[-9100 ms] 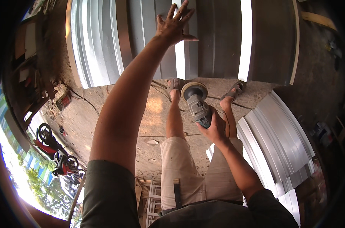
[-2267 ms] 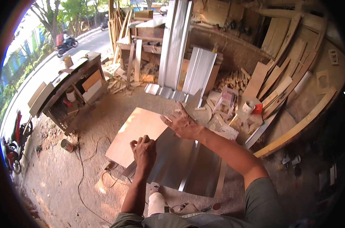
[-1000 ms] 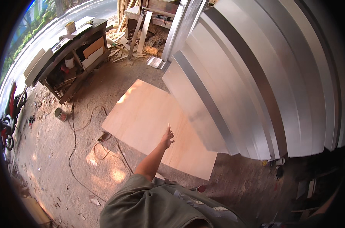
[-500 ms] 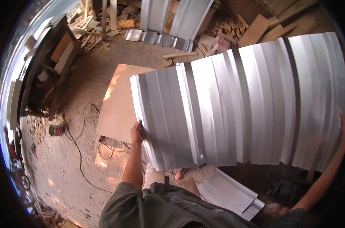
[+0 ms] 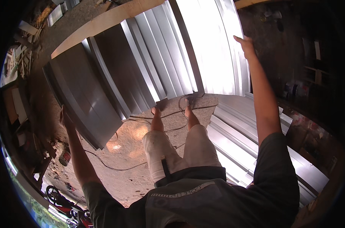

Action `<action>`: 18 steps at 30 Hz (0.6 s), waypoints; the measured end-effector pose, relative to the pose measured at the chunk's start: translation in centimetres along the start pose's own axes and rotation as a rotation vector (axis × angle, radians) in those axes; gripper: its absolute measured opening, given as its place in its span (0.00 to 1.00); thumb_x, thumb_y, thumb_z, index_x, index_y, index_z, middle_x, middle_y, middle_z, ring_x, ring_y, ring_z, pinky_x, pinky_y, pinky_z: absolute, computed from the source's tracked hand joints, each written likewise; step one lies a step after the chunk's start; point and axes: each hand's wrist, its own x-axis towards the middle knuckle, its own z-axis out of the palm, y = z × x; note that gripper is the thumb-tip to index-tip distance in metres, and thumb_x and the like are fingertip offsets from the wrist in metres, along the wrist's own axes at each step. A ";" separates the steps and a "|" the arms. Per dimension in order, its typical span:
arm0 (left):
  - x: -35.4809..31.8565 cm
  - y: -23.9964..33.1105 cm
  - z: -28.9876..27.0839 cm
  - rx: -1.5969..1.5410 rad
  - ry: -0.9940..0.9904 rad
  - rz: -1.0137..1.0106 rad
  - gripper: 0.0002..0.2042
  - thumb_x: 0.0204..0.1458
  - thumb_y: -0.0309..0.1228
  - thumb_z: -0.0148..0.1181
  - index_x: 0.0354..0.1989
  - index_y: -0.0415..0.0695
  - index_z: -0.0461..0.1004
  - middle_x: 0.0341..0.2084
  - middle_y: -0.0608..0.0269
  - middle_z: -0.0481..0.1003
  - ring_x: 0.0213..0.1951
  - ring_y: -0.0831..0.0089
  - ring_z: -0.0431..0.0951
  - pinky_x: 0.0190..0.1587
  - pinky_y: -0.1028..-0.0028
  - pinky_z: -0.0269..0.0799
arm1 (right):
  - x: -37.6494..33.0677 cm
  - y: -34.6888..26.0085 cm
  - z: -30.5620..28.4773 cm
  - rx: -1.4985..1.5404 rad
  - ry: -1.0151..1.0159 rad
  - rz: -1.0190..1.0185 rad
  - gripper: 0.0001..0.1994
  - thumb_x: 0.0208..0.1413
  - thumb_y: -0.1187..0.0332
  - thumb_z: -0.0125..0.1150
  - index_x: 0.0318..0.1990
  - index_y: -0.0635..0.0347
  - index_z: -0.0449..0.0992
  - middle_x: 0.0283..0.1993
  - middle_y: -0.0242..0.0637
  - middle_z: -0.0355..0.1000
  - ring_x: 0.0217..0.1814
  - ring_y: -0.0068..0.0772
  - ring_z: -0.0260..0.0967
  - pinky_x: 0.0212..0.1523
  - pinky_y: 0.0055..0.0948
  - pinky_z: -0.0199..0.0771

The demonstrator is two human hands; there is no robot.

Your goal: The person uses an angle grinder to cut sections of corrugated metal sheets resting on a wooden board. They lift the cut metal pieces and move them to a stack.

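A wide ribbed metal roofing sheet [image 5: 151, 53] stretches between my two hands, tilted across the view above my feet. My left hand [image 5: 67, 119] grips its left edge, with some fingers hidden behind the metal. At the opposite edge my right hand [image 5: 246, 47] is closed on the sheet, the thumb showing on top and the other fingers mostly out of sight. Behind the sheet's far edge a tan wooden board [image 5: 104, 24] shows; whether the two touch I cannot tell.
More ribbed metal sheets [image 5: 233, 136] lie at my right. A dark cable [image 5: 115, 168] runs over the floor near my feet. At the left are a tin can [image 5: 65, 158], scrap wood [image 5: 26, 57] and a motorbike [image 5: 75, 212]. Metal pieces [image 5: 55, 16] lie far left.
My view has swung to the right. The sheet has turned, its right end now farther away, and my right hand has moved up with it. Both hands keep hold.
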 end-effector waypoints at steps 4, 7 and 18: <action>4.0 -3.0 -1.9 0.266 -0.118 0.228 0.14 0.63 0.37 0.63 0.49 0.40 0.83 0.40 0.66 0.81 0.41 0.75 0.78 0.44 0.73 0.75 | 0.9 6.4 5.8 0.079 0.000 0.027 0.22 0.53 0.59 0.75 0.47 0.71 0.82 0.43 0.34 0.81 0.43 0.23 0.73 0.49 0.27 0.71; 8.1 -4.3 -5.2 0.527 -0.237 0.379 0.17 0.67 0.32 0.56 0.60 0.37 0.77 0.53 0.62 0.81 0.54 0.69 0.80 0.56 0.71 0.77 | 2.7 9.5 7.5 0.058 0.058 0.057 0.22 0.53 0.58 0.75 0.45 0.71 0.82 0.41 0.34 0.81 0.42 0.24 0.72 0.49 0.27 0.70; 2.0 -9.7 7.3 1.403 0.289 0.357 0.47 0.55 0.70 0.53 0.74 0.47 0.59 0.71 0.48 0.60 0.70 0.45 0.60 0.68 0.41 0.56 | -8.2 18.3 6.9 -0.292 0.423 -0.031 0.41 0.58 0.43 0.66 0.68 0.66 0.64 0.69 0.63 0.61 0.72 0.62 0.56 0.71 0.55 0.56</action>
